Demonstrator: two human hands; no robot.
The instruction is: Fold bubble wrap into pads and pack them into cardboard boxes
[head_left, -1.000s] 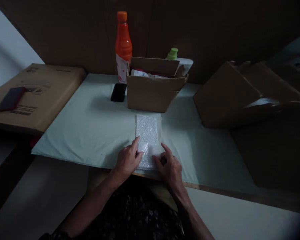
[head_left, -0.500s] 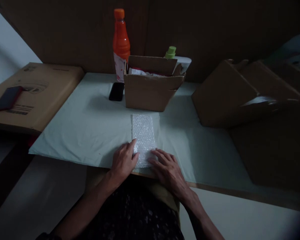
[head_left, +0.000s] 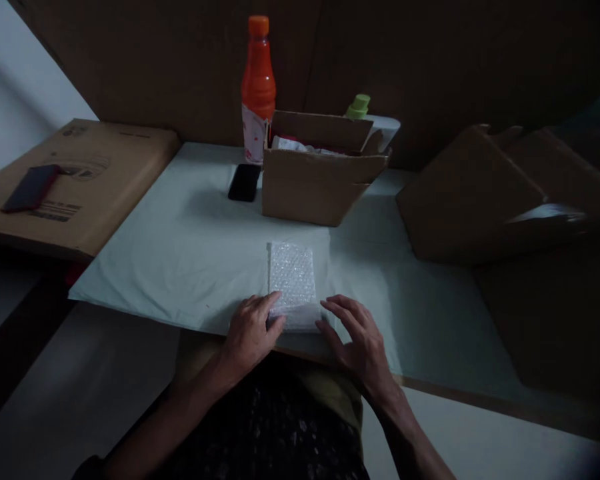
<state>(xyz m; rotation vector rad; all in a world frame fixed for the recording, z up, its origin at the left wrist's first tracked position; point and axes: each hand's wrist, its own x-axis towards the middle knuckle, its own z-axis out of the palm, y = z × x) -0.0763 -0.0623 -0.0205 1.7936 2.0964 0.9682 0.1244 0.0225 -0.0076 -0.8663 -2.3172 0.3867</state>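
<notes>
A flat, clear bubble wrap piece (head_left: 293, 270) lies at the table's front edge, with its near end folded over in a smooth band. At its left edge is my left hand (head_left: 253, 330), thumb and forefinger holding the folded end down. My right hand (head_left: 357, 333) is beside the right edge, fingers parted and curved, the fingertips close to the fold. Whether those fingertips touch it I cannot tell. Anything inside the wrap is hard to make out.
Behind the wrap stands an open cardboard box (head_left: 320, 187) with packets inside. A black phone (head_left: 245, 183) and an orange bottle (head_left: 259, 87) are beside it. A green-capped container (head_left: 359, 107) is behind. Large cartons (head_left: 460, 193) stand right; a flat carton (head_left: 130, 160) bearing a dark red-edged object (head_left: 30, 189) lies left.
The bubble wrap looks shorter, its near end now folded over. My right hand has moved off its surface to the right, with the fingers wider apart. The view has shifted slightly.
</notes>
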